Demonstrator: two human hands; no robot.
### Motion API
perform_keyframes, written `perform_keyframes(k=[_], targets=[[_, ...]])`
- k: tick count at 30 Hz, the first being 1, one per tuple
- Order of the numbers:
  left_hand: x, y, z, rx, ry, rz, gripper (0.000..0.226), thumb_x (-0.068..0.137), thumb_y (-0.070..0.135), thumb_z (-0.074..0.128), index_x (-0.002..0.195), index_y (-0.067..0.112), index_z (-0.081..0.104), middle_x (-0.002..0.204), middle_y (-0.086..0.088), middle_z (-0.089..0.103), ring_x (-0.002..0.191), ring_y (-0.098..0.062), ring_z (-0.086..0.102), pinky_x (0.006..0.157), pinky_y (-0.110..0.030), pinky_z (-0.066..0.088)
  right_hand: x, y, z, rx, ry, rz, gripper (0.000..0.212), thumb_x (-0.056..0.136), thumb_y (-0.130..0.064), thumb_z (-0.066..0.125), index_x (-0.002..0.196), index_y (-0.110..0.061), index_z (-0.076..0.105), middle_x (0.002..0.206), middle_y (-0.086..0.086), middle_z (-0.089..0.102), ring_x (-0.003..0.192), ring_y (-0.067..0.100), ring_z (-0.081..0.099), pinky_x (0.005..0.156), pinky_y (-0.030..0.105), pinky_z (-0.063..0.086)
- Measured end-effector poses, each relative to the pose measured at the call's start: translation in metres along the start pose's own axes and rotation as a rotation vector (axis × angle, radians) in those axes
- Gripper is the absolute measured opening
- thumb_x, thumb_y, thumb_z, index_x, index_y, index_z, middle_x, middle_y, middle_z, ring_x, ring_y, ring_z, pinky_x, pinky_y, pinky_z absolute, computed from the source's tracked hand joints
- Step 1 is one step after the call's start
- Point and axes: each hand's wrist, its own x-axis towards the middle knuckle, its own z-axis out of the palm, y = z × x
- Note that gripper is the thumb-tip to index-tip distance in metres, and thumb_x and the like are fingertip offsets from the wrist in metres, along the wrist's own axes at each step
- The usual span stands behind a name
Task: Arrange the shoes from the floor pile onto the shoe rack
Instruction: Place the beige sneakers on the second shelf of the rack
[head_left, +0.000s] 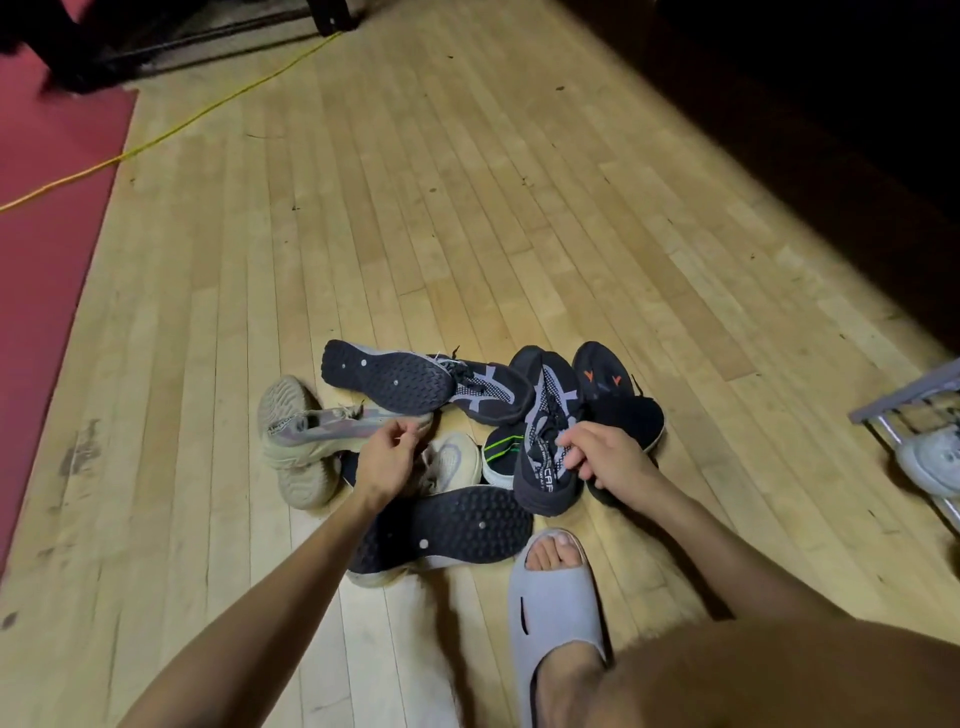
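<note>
Floorboards (467, 208); gripped sneaker (550, 431) toe-away.

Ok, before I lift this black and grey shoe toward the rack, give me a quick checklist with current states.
1. Right hand grips black and grey shoe at its collar: ok.
2. Left hand holding a shoe: not ok, it only hovers by the beige shoe.
3. Held shoe free of the pile: not ok, it rests on neighbours.
4. Shoe rack in reach: cannot tell, only its corner shows.
5. Free slot on the rack: cannot tell.
</note>
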Motion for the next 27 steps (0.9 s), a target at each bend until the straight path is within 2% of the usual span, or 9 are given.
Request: perform_keyframes(k=[2, 6, 10, 12, 16, 20, 22, 24, 27], targets=[[0.000, -0.002, -0.008, 0.008, 0.065, 0.019, 0.024, 0.100, 0.030, 0.049, 0.099, 0.012, 0.065, 0.093, -0.004, 0.068, 0.089, -0.023, 0.060, 0.079, -0.033, 0.043, 0.002, 0.000, 0.003, 0.005, -0.011, -0.001, 0.023, 0.094, -0.028, 0.052, 0.087, -0.020, 0.072, 0.072, -0.003, 0.068, 0.059, 0.010, 0.052, 0.056, 0.021, 0.038], [0.001, -0.017, -0.029, -0.027, 0.166, 0.046, 0.023, 0.099, 0.031, 0.049, 0.091, 0.016, 0.065, 0.088, 0.000, 0.068, 0.086, -0.019, 0.060, 0.077, -0.033, 0.045, 0.007, -0.004, 0.011, -0.004, -0.019, -0.009, 0.023, 0.093, -0.032, 0.051, 0.087, -0.026, 0.073, 0.074, -0.003, 0.068, 0.061, 0.010, 0.055, 0.059, 0.024, 0.039], [0.003, -0.024, -0.041, -0.067, 0.200, 0.001, 0.024, 0.096, 0.032, 0.051, 0.089, 0.018, 0.068, 0.090, 0.003, 0.071, 0.089, -0.017, 0.064, 0.083, -0.036, 0.049, 0.013, -0.023, 0.028, -0.005, -0.044, -0.017, 0.025, 0.092, -0.033, 0.051, 0.089, -0.023, 0.074, 0.071, -0.004, 0.060, 0.063, 0.013, 0.053, 0.062, 0.029, 0.041], [-0.001, -0.028, -0.043, -0.057, 0.213, 0.001, 0.021, 0.095, 0.028, 0.053, 0.086, 0.017, 0.069, 0.088, 0.003, 0.070, 0.085, -0.016, 0.062, 0.079, -0.034, 0.047, 0.015, -0.037, 0.041, -0.040, -0.040, -0.061, 0.026, 0.094, -0.033, 0.052, 0.091, -0.021, 0.074, 0.072, -0.006, 0.059, 0.063, 0.012, 0.051, 0.067, 0.032, 0.042], [-0.011, -0.046, -0.050, -0.088, 0.268, -0.089, 0.025, 0.094, 0.025, 0.053, 0.077, 0.010, 0.065, 0.078, -0.005, 0.070, 0.079, -0.025, 0.063, 0.067, -0.029, 0.045, 0.023, -0.059, 0.065, -0.086, -0.074, -0.106, 0.026, 0.097, -0.032, 0.050, 0.094, -0.024, 0.074, 0.075, -0.009, 0.062, 0.064, 0.003, 0.052, 0.069, 0.028, 0.040], [-0.013, -0.067, -0.060, -0.099, 0.308, -0.238, 0.023, 0.088, 0.026, 0.053, 0.074, 0.012, 0.064, 0.073, -0.004, 0.070, 0.077, -0.026, 0.066, 0.061, -0.028, 0.043, 0.032, -0.065, 0.084, -0.124, -0.126, -0.104, 0.026, 0.095, -0.034, 0.050, 0.090, -0.021, 0.072, 0.076, -0.005, 0.064, 0.065, 0.012, 0.054, 0.067, 0.034, 0.044], [-0.012, -0.078, -0.064, -0.088, 0.337, -0.308, 0.025, 0.084, 0.035, 0.056, 0.081, 0.012, 0.064, 0.080, -0.004, 0.069, 0.081, -0.029, 0.066, 0.066, -0.031, 0.046, 0.037, -0.066, 0.091, -0.145, -0.129, -0.106, 0.028, 0.091, -0.039, 0.050, 0.085, -0.022, 0.071, 0.076, -0.004, 0.066, 0.066, 0.014, 0.055, 0.070, 0.039, 0.047], [-0.007, -0.088, -0.065, -0.070, 0.406, -0.383, 0.043, 0.078, 0.047, 0.061, 0.099, 0.009, 0.062, 0.100, -0.010, 0.067, 0.097, -0.034, 0.064, 0.078, -0.040, 0.051, 0.040, -0.064, 0.097, -0.163, -0.146, -0.100, 0.032, 0.085, -0.048, 0.048, 0.083, -0.026, 0.071, 0.079, -0.005, 0.068, 0.069, 0.015, 0.058, 0.076, 0.043, 0.051], [0.001, -0.087, -0.062, -0.031, 0.437, -0.572, 0.074, 0.076, 0.040, 0.074, 0.133, 0.007, 0.041, 0.136, -0.021, 0.045, 0.124, -0.043, 0.045, 0.097, -0.050, 0.041, 0.043, -0.062, 0.105, -0.198, -0.167, -0.099, 0.029, 0.093, -0.044, 0.047, 0.090, -0.029, 0.071, 0.088, -0.004, 0.069, 0.083, 0.018, 0.064, 0.089, 0.043, 0.049]])
